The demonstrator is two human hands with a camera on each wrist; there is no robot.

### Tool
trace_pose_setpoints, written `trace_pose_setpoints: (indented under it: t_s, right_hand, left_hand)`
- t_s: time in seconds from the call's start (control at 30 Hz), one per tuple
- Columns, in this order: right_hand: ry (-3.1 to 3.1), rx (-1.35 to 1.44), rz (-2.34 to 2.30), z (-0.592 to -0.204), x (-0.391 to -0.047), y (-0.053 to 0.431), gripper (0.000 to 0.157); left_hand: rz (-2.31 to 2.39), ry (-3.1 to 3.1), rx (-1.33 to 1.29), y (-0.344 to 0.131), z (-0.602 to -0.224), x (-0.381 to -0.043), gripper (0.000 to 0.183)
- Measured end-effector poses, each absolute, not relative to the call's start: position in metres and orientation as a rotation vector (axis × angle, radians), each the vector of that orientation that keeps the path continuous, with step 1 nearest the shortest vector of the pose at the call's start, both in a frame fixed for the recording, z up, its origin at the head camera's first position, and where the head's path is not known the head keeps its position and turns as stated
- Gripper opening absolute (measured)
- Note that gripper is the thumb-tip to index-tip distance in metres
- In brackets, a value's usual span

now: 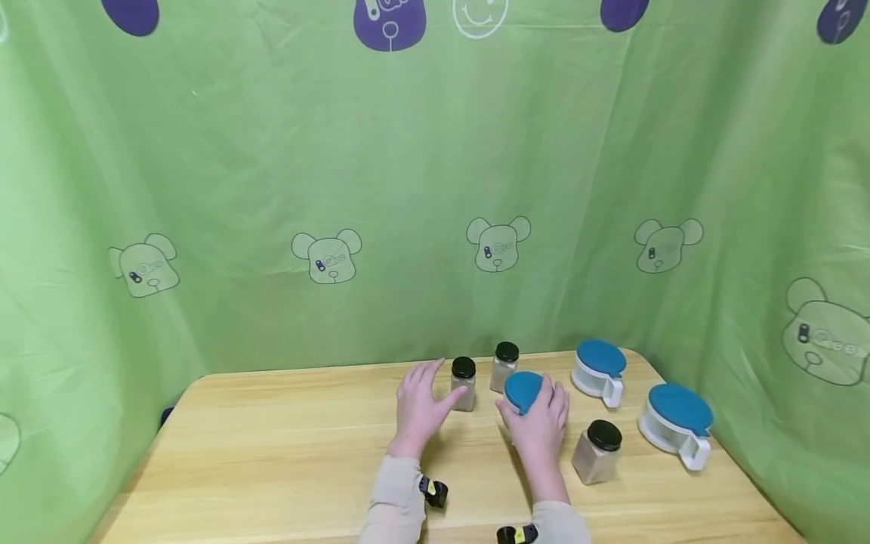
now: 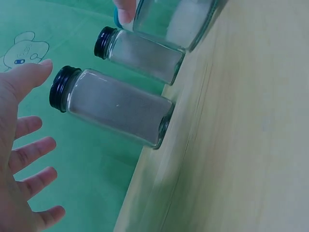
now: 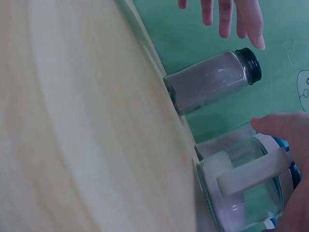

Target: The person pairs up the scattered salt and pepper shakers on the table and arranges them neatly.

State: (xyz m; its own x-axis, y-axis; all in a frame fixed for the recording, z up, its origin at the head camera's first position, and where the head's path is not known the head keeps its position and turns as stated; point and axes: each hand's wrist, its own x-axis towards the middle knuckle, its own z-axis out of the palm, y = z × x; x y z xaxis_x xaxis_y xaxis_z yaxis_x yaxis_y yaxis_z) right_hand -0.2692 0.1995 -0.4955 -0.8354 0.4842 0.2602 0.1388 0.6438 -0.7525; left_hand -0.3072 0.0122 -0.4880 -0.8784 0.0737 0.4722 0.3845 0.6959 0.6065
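Left hand (image 1: 416,412): raised above the tabletop, forearm coming from the near edge, fingers extended and spread, thumb apart from them; holds nothing. Nearest item: a square glass jar with black screw lid (image 1: 464,384), upright just beside the thumb.

Right hand (image 1: 541,425): reaching forward, palm down, thumb on one side and fingers on the other, gripping a blue-lidded glass jar (image 1: 522,390) by its top. Location: right of the left hand, in front of a second black-lidded jar (image 1: 504,367). Upright; whether its base touches the wood cannot be told.

Further stock, right side of the wooden table (image 1: 285,453): one black-lidded jar near the right hand (image 1: 597,452); two blue-lidded handled jars, rear (image 1: 600,370) and front (image 1: 676,421).

By view: the right wrist alone shows the gripped jar's white handle (image 3: 253,171), turned toward that camera. The left wrist shows white contents (image 2: 188,21) in the same jar; the head view hides these behind hand and lid.
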Motion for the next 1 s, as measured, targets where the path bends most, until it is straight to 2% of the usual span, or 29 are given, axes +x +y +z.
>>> trace_pose_setpoints:
  t_s: [0.33,1.0]
  right_hand:
    - [-2.417,-0.505,1.056,-0.502,-0.271,0.203,0.105]
    - [-2.428,-0.554,1.081,-0.495,-0.266,0.201,0.102]
  left_hand:
    - [-1.189,-2.484,-0.339,0.023,-0.496,-0.318,0.071]
    - [-1.290,-2.468,-0.364,0.036,-0.506,-0.336,0.071]
